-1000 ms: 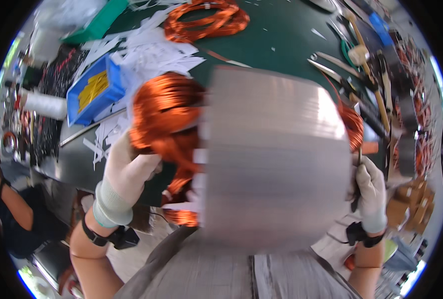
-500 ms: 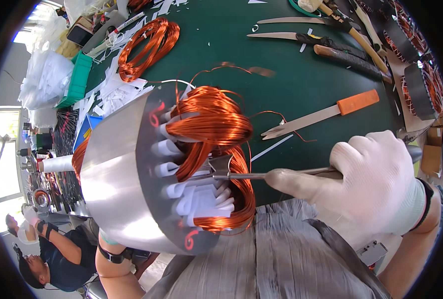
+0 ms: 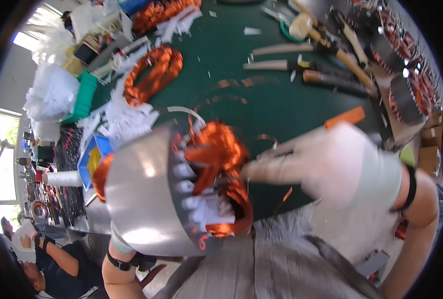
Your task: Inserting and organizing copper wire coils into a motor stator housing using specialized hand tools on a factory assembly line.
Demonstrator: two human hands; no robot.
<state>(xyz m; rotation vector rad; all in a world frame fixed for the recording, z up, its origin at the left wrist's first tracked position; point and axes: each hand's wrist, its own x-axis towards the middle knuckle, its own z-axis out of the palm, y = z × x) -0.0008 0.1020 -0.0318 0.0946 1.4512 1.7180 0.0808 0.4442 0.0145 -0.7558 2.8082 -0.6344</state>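
A steel motor stator [image 3: 142,194] with a dark end face lies tilted in front of me, white paper slot liners [image 3: 209,212] standing out of its slots. Copper wire coils [image 3: 216,149] bulge from that end. My left hand [image 3: 121,241] is mostly hidden behind the stator; only its cuff shows, fingers out of sight. Gloved and blurred, my right hand [image 3: 331,164] points its index finger at the coils. It is closed round a metal-shafted tool, whose grey butt [image 3: 376,138] shows behind the hand; the shaft is lost in the blur.
An orange-handled tool [image 3: 345,118] lies partly behind my right hand on the green table [image 3: 216,55]. A loose copper coil [image 3: 154,74], paper scraps [image 3: 127,114], and a blue bin [image 3: 93,157] are to the left. Mallet [image 3: 301,26], knives and wound stators [image 3: 408,99] lie at right. A co-worker [image 3: 57,264] sits lower left.
The view has shifted, so the table things sit lower. My right hand has moved left toward the coils, its index finger now reaching them. The stator appears lower and further right.
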